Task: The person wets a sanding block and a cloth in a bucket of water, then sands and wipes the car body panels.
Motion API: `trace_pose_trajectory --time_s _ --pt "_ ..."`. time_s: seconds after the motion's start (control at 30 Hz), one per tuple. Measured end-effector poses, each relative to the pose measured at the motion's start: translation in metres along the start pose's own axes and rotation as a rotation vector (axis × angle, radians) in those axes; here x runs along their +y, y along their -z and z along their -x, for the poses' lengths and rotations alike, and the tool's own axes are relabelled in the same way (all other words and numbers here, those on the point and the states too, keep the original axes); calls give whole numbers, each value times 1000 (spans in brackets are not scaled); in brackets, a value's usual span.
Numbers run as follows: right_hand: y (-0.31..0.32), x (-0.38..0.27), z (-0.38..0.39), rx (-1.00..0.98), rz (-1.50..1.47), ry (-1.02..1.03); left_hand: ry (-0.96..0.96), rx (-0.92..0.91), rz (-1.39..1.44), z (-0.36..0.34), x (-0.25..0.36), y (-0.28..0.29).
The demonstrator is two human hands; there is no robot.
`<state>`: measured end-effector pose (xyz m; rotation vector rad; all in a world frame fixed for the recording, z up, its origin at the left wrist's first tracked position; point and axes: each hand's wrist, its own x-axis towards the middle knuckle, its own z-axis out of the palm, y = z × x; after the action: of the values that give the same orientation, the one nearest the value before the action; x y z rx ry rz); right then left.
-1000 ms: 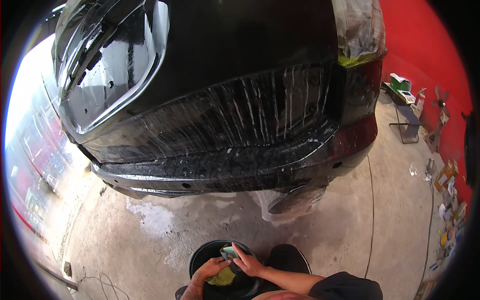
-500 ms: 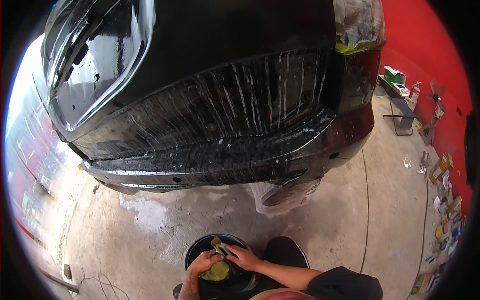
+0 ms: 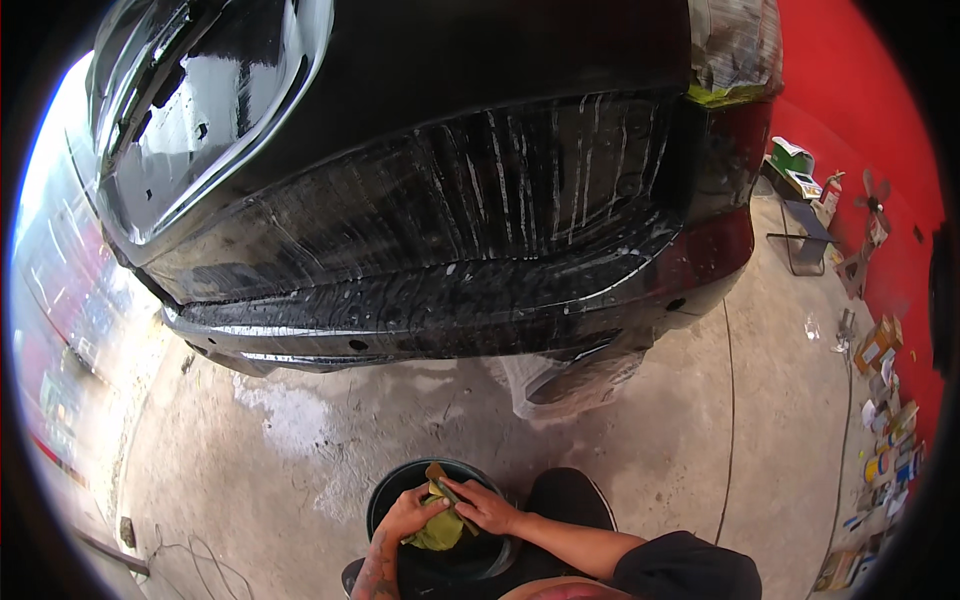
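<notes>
Cloth-handling at the very bottom of the view, over a black bucket (image 3: 383,497) standing on the concrete floor (image 3: 300,480). Cupping a bunched yellow-green cloth (image 3: 438,531) in the left hand (image 3: 405,515), fingers curled shut around it from the left side. Pressing down from the right with the right hand (image 3: 487,506), fingers laid close together across the top of the cloth and, as far as can be made out, pinching the near end of a flat brown sheet (image 3: 441,479). Lying directly between both hands, then, the cloth: touching both, above the bucket's mouth, neither hand nearer than the other. Running slantwise, the sheet's long axis: from the right fingertips up and to the left, toward the far rim of the bucket.

Just behind the right forearm, showing a knee in dark trousers (image 3: 565,500). Further out, drying in a pale wet patch (image 3: 285,415) on the floor. Beyond that, hanging beneath the car, a wheel wrapped in clear plastic (image 3: 565,375). Filling the upper half, dripping with whitish streaks, a black car body (image 3: 450,220), with plastic film and yellow tape (image 3: 735,60) masking its right corner. Farthest right, standing against a red wall (image 3: 860,110), scattered boxes and cans (image 3: 885,440).
</notes>
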<state>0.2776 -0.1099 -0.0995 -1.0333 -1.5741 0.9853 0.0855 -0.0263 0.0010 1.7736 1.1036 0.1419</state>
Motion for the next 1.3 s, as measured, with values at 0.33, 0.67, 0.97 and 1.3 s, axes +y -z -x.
trace_pose_trajectory --time_s 0.33,0.67,0.97,1.3 --pt "-7 5 -4 98 -37 83 -38 -42 228 -14 -21 -8" --pt "-1 7 -1 131 52 45 -53 -27 166 -11 -7 -9" --pt "0 -3 -1 111 -113 -201 -79 39 34 -14 -19 -5" --pt "-5 13 -2 190 -22 -60 -124 84 23 -18 -26 -10"
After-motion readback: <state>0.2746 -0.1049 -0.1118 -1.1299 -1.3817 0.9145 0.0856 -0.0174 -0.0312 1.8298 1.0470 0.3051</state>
